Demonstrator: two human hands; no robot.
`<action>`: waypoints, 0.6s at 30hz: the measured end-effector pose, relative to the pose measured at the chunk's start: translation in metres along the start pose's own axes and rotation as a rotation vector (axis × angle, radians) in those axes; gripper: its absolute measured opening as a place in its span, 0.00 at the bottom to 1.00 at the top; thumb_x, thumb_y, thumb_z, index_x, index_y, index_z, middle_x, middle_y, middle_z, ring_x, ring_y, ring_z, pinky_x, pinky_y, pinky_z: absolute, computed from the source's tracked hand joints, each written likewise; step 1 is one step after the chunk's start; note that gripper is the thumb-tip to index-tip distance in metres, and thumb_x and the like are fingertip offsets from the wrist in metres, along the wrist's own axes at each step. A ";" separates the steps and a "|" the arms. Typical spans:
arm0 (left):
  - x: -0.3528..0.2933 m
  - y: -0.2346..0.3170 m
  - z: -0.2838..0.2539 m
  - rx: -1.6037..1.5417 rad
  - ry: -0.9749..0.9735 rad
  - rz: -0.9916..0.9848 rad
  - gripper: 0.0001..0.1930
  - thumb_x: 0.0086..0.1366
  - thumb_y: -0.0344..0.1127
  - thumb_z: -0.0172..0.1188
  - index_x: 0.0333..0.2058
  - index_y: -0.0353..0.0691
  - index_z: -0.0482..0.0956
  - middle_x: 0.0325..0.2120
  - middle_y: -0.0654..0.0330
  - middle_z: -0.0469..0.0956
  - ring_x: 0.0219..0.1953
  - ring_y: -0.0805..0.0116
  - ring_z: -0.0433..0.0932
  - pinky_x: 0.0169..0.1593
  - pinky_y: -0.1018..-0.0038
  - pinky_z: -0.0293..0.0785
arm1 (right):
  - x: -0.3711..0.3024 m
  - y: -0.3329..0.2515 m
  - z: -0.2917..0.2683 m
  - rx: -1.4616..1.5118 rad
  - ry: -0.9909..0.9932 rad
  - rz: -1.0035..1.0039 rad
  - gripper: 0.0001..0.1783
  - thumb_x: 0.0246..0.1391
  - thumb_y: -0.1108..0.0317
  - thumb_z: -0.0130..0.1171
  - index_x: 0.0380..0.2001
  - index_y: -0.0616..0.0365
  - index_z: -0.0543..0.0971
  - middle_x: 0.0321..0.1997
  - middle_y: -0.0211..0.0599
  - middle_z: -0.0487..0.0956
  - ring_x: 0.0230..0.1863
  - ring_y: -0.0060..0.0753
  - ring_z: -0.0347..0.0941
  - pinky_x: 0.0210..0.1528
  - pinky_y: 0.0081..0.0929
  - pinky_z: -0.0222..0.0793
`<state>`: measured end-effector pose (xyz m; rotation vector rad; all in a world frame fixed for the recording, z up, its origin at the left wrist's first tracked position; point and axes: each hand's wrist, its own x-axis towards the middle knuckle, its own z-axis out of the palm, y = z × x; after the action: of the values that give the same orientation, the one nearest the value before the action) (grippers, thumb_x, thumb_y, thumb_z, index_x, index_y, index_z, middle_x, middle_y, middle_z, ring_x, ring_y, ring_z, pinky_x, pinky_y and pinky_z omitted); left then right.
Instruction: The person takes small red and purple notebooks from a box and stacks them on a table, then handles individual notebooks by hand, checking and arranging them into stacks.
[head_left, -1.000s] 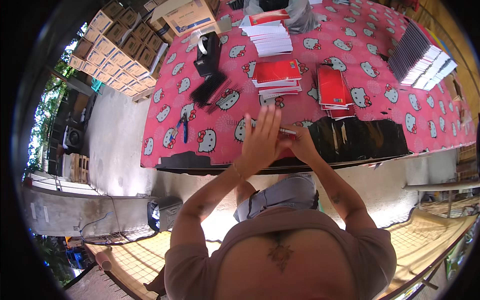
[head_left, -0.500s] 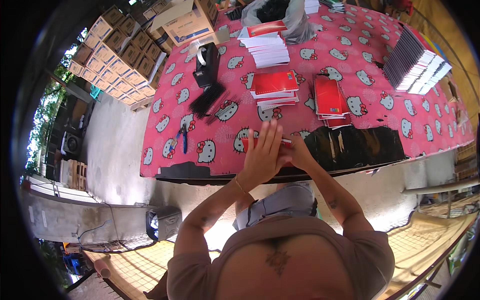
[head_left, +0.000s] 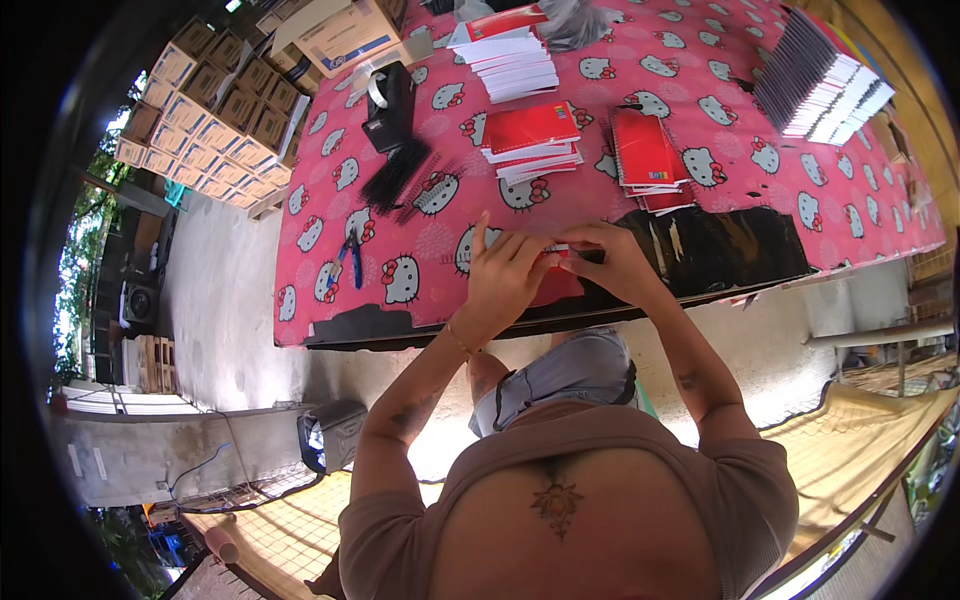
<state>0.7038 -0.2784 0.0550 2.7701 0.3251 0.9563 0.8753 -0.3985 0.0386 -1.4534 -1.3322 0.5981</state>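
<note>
At the near edge of the table, a small red notebook [head_left: 556, 288] lies mostly covered by my hands. My left hand [head_left: 508, 278] is closed at the notebook's upper edge, thumb and fingertips pressed together there while one finger sticks up. From the other side my right hand [head_left: 614, 264] pinches the same edge, its fingertips almost meeting the left ones. Whatever fine part lies between the fingertips is too small to make out. Beyond my hands sit a stack of red spiral notebooks [head_left: 531, 128] and, to its right, another small red stack [head_left: 645, 150].
Blue-handled pliers [head_left: 352, 258] lie left on the pink patterned tablecloth, below black binding wires [head_left: 396, 178] and a black tape dispenser [head_left: 389, 108]. Farther off stand a white-paged notebook stack [head_left: 510, 68], a tall notebook pile [head_left: 822, 82] and a carton [head_left: 345, 40].
My left hand has gone from lying flat over the notebook to bent fingers at its edge. My right hand has shifted from its right side to that edge. The view has tilted slightly.
</note>
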 end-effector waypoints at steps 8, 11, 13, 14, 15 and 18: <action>-0.002 -0.004 0.002 -0.030 -0.021 0.002 0.13 0.60 0.37 0.64 0.43 0.41 0.79 0.34 0.61 0.79 0.37 0.62 0.78 0.63 0.51 0.57 | 0.001 0.002 -0.006 0.157 -0.009 0.038 0.15 0.51 0.81 0.62 0.44 0.69 0.80 0.37 0.42 0.82 0.39 0.29 0.81 0.44 0.25 0.77; 0.001 0.002 0.000 -0.011 0.005 0.006 0.13 0.61 0.38 0.64 0.43 0.41 0.78 0.34 0.61 0.79 0.36 0.61 0.77 0.61 0.53 0.59 | 0.001 0.008 -0.003 0.162 0.012 0.043 0.13 0.51 0.82 0.61 0.43 0.70 0.80 0.36 0.43 0.82 0.37 0.29 0.81 0.42 0.25 0.77; 0.009 0.011 -0.010 0.030 0.008 -0.025 0.12 0.61 0.38 0.64 0.42 0.42 0.78 0.35 0.62 0.79 0.37 0.60 0.77 0.60 0.54 0.60 | -0.001 0.012 -0.002 0.138 0.034 0.025 0.12 0.52 0.82 0.61 0.41 0.70 0.80 0.34 0.42 0.82 0.35 0.28 0.81 0.39 0.25 0.77; 0.008 0.007 -0.008 0.049 -0.031 -0.012 0.12 0.61 0.38 0.64 0.42 0.42 0.78 0.35 0.62 0.79 0.37 0.61 0.77 0.60 0.54 0.60 | -0.001 0.014 -0.002 0.131 0.033 0.030 0.11 0.52 0.82 0.61 0.41 0.70 0.80 0.34 0.42 0.81 0.34 0.28 0.81 0.38 0.24 0.77; 0.007 0.001 -0.008 0.072 -0.067 -0.005 0.12 0.61 0.39 0.64 0.41 0.42 0.78 0.35 0.62 0.78 0.36 0.61 0.77 0.60 0.55 0.60 | 0.000 0.012 -0.001 0.126 0.024 0.032 0.10 0.52 0.82 0.61 0.40 0.71 0.80 0.33 0.42 0.81 0.33 0.27 0.81 0.37 0.24 0.76; 0.004 0.002 -0.005 0.046 0.005 0.024 0.11 0.61 0.39 0.64 0.39 0.43 0.78 0.33 0.63 0.78 0.35 0.62 0.78 0.60 0.55 0.60 | 0.000 0.012 -0.001 0.129 0.020 0.006 0.09 0.53 0.82 0.60 0.39 0.70 0.81 0.32 0.41 0.81 0.31 0.26 0.81 0.35 0.24 0.75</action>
<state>0.7036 -0.2783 0.0619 2.8198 0.3192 0.9728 0.8816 -0.3970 0.0282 -1.3558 -1.2507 0.6599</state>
